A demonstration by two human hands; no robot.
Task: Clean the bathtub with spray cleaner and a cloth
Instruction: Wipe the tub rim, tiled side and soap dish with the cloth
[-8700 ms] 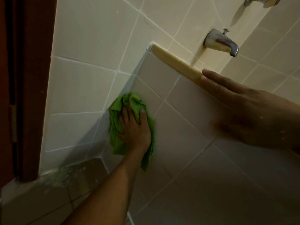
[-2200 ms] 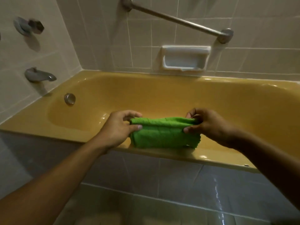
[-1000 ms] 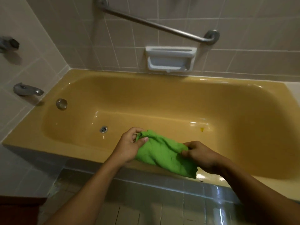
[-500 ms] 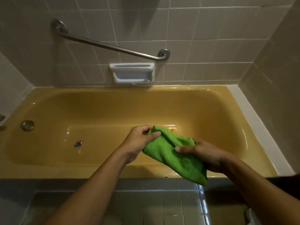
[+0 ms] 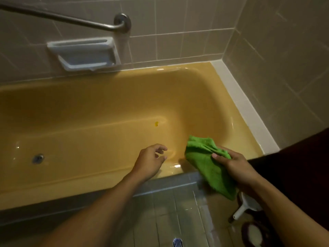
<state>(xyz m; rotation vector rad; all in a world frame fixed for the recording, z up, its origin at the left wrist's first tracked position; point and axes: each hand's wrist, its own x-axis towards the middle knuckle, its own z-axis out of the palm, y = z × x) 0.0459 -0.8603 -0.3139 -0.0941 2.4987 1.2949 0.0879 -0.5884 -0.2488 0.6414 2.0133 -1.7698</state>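
The yellow bathtub fills the middle of the view, its near rim running below my hands. My right hand grips a folded green cloth over the tub's near right corner; the cloth hangs down past the rim. My left hand hovers over the near rim with fingers loosely curled, holding nothing. A small yellow spot lies on the tub floor. No spray bottle can be identified.
A white soap dish and a metal grab bar are on the back wall. The tub drain is at left. A white handled object, a round dark item and a floor drain are on the tiled floor.
My left hand has let go of the cloth and moved apart from it. The right hand alone holds the cloth now. The view has shifted to the tub's right end.
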